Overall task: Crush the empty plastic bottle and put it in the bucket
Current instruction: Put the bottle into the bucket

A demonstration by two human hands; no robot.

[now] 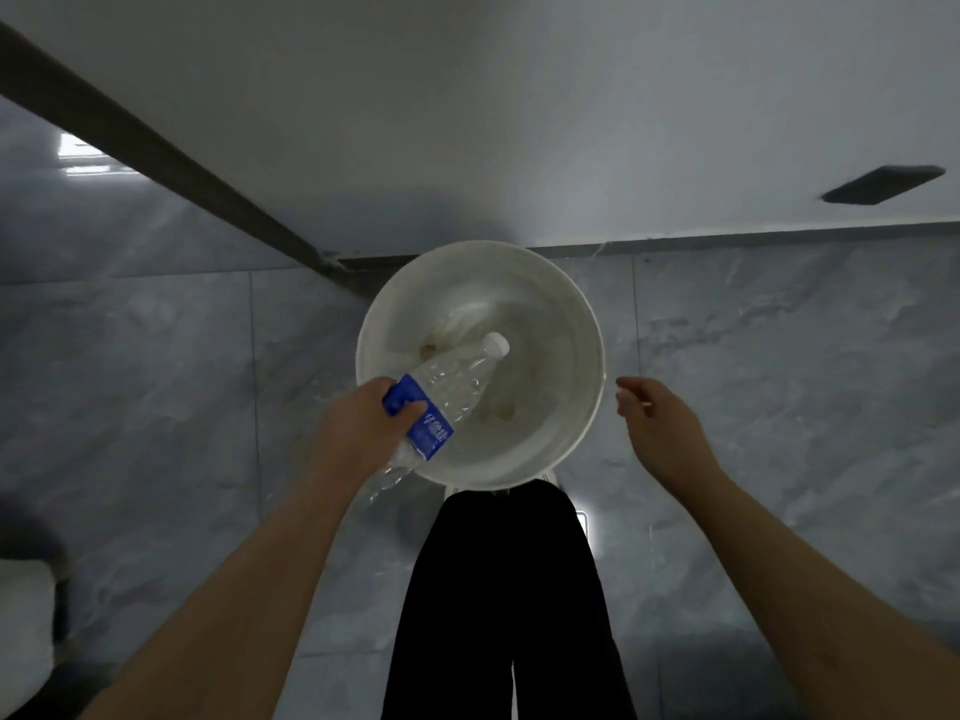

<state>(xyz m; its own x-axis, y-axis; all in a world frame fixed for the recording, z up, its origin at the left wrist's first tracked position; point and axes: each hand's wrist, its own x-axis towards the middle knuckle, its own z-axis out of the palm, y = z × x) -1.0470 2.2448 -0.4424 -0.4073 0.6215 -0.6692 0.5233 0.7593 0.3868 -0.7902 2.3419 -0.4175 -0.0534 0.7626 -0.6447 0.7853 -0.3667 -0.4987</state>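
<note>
A clear plastic bottle (pixel 457 379) with a blue label and a white cap is held over the white bucket (pixel 582 324), cap pointing into the opening. My left hand (pixel 363 423) grips it around the label, near its lower half. The bottle's base sticks out below my hand, past the bucket's near rim. My right hand (pixel 660 418) hovers just right of the bucket, fingers loosely curled and holding nothing. The bucket stands on the floor in front of my legs and has some pale scraps at its bottom.
Grey marble-look floor tiles (pixel 156 381) surround the bucket. A white wall with a dark skirting (pixel 156 148) runs behind it, meeting in a corner at the bucket. A dark rectangle (pixel 883 184) is on the wall at right. My black trousers (pixel 504 589) are below the bucket.
</note>
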